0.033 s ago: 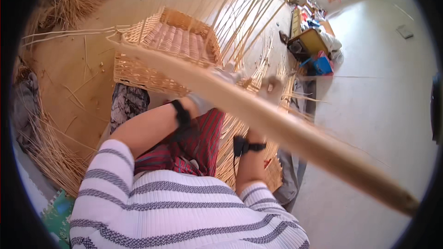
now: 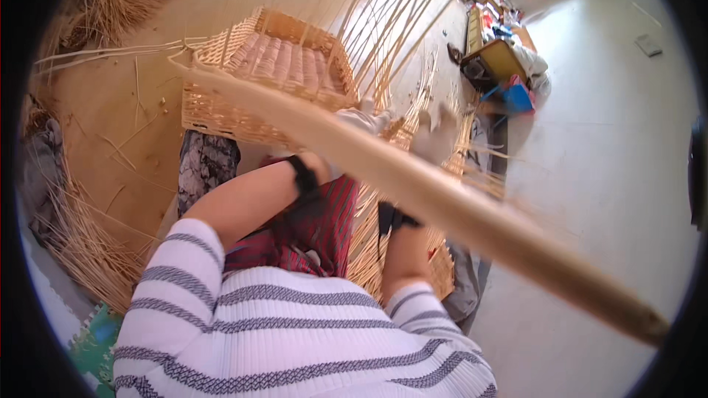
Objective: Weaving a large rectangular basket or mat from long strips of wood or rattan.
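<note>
A woven wicker basket (image 2: 221,114) with a pinkish-brown ribbed base rests over my legs, and long upright canes (image 2: 398,37) rise from its right side. My left hand (image 2: 363,119), in a pale glove, is closed at the basket's right corner, at the foot of the canes. The wooden pole hides part of that hand. Just right of it, my right hand (image 2: 435,138), also gloved, is raised beside the loose canes. It is smeared by motion, so its fingers and anything in them cannot be made out.
A thick, blurred wooden pole (image 2: 442,206) crosses the view close up. Bundles of cane lie at the left (image 2: 88,250) and far left (image 2: 122,4). A cluttered yellowish cabinet (image 2: 493,59) stands at the far right, with a blue object (image 2: 519,97) beside it.
My right hand and forearm have shifted slightly up, with the wrist strap now partly behind the pole. My left forearm has moved slightly right. The basket stays almost in place.
</note>
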Tool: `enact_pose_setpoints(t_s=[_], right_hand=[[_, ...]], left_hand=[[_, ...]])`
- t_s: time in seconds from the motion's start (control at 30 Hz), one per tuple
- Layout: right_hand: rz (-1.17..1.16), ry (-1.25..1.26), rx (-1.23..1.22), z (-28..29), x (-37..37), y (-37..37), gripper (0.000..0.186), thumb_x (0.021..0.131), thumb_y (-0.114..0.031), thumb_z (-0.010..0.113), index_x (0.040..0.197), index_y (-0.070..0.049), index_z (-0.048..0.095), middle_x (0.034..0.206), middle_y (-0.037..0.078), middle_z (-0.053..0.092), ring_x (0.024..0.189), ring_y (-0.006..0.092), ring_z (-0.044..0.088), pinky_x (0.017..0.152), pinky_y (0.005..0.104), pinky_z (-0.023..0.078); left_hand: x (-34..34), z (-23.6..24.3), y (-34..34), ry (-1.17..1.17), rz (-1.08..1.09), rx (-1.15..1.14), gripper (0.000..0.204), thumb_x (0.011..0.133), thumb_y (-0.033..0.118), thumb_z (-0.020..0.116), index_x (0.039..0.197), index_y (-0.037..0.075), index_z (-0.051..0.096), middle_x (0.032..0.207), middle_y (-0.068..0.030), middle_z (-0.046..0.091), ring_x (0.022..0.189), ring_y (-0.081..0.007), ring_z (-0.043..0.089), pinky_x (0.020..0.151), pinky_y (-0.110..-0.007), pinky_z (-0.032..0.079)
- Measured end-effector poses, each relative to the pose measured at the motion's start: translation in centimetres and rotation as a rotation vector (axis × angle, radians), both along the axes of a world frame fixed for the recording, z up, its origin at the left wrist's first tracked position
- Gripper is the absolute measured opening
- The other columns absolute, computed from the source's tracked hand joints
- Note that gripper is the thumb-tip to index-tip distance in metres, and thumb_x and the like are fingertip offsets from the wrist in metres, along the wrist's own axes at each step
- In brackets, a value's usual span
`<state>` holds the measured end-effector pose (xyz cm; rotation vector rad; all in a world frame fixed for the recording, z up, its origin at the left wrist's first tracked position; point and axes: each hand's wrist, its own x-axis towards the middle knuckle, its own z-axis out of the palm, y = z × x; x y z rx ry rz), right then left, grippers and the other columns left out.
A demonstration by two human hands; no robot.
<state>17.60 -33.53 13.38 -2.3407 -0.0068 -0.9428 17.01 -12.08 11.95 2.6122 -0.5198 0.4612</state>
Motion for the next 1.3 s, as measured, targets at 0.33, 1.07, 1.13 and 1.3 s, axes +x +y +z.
enact_pose_setpoints(t_s=[0.33,1.07,1.13,1.3], right_hand=[[0.775,0.213,0.266,6.6,-1.5,16.6,0.055,0.088,-0.011,0.076,0.141,-0.007,0.059,0.129,0.018,0.068,0.109,0.0295,0.068,0.091,0.0396,0.057],[0.512,-0.281,-0.302,10.3,8.3,33.6,0.049,0.100,-0.007,0.057,0.148,-0.009,0.049,0.126,0.021,0.069,0.102,0.0322,0.069,0.088,0.0408,0.056],[0.565,-0.158,-0.027,10.4,8.7,33.4,0.061,0.099,-0.003,0.056,0.156,-0.012,0.037,0.129,0.023,0.067,0.102,0.0320,0.069,0.088,0.0410,0.057],[0.708,0.231,0.726,3.9,1.7,22.7,0.050,0.101,0.001,0.053,0.149,-0.005,0.039,0.120,0.017,0.069,0.093,0.0226,0.070,0.082,0.0351,0.059]], left_hand=[[-5.7,-1.0,13.9,-0.233,-0.072,-0.398,0.036,0.087,0.008,0.076,0.122,0.013,0.068,0.113,-0.0129,0.065,0.100,-0.0333,0.068,0.083,-0.041,0.058],[-6.8,-0.7,23.9,0.032,0.448,0.050,0.101,0.084,0.009,0.074,0.165,0.035,0.020,0.162,-0.0151,0.036,0.088,-0.0396,0.072,0.074,-0.048,0.060],[-6.8,-1.2,24.1,-0.051,0.477,0.078,0.099,0.083,0.003,0.068,0.165,0.036,0.023,0.159,-0.0152,0.039,0.077,-0.0375,0.071,0.069,-0.048,0.059],[-6.4,-0.1,23.9,-0.129,0.427,-0.018,0.080,0.083,0.006,0.072,0.154,0.033,0.047,0.153,-0.0157,0.047,0.085,-0.0357,0.071,0.077,-0.047,0.058]])
